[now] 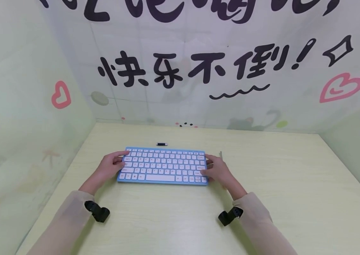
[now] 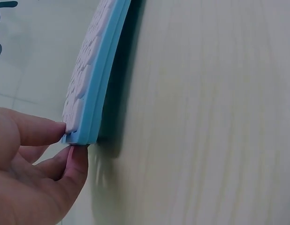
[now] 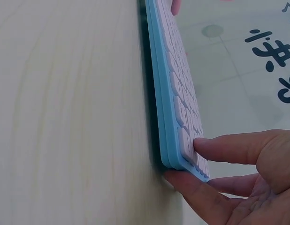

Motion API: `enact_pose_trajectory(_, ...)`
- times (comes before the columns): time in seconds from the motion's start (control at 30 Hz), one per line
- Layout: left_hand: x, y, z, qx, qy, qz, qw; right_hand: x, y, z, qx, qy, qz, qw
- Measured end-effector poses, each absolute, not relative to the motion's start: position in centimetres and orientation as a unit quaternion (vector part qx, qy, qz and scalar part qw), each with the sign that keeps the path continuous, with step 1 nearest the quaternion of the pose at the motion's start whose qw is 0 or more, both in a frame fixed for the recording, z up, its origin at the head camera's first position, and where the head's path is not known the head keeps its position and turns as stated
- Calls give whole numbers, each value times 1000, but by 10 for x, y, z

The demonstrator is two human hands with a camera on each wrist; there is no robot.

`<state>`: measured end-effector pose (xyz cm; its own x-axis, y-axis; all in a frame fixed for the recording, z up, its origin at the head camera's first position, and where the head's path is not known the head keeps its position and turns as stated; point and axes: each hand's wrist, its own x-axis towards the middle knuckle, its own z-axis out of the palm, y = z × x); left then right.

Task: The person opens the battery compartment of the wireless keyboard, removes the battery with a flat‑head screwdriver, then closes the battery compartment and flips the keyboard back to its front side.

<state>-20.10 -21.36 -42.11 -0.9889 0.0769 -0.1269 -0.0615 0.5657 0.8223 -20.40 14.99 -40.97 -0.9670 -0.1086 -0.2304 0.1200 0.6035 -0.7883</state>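
A blue keyboard point(image 1: 164, 165) with white keys lies between my two hands in the head view, its long side facing me. My left hand point(image 1: 111, 165) grips its left end, the thumb on top and fingers at the edge. At the right end my right hand point(image 1: 216, 170) pinches it, thumb over the keys. In the left wrist view the left hand point(image 2: 41, 164) has fingers above and below the keyboard's corner point(image 2: 95, 93). The right wrist view shows the right hand point(image 3: 248, 173) holding the opposite corner point(image 3: 171, 108) likewise, with shadow beneath the keyboard.
A small black cylinder with silvery ends point(image 1: 162, 144) lies on the pale wooden table point(image 1: 279, 184) behind the keyboard. A thin greyish item point(image 1: 220, 154) shows partly beyond my right hand. A printed cloth backdrop point(image 1: 180, 102) stands at the table's far edge; another panel rises at left.
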Motion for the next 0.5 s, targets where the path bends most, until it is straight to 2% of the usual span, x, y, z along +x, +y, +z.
enact_pose_trajectory(0.5, -199, -213, -429, -19, 894, 442, 66, -206, 145, -410, -17, 900, -419, 115)
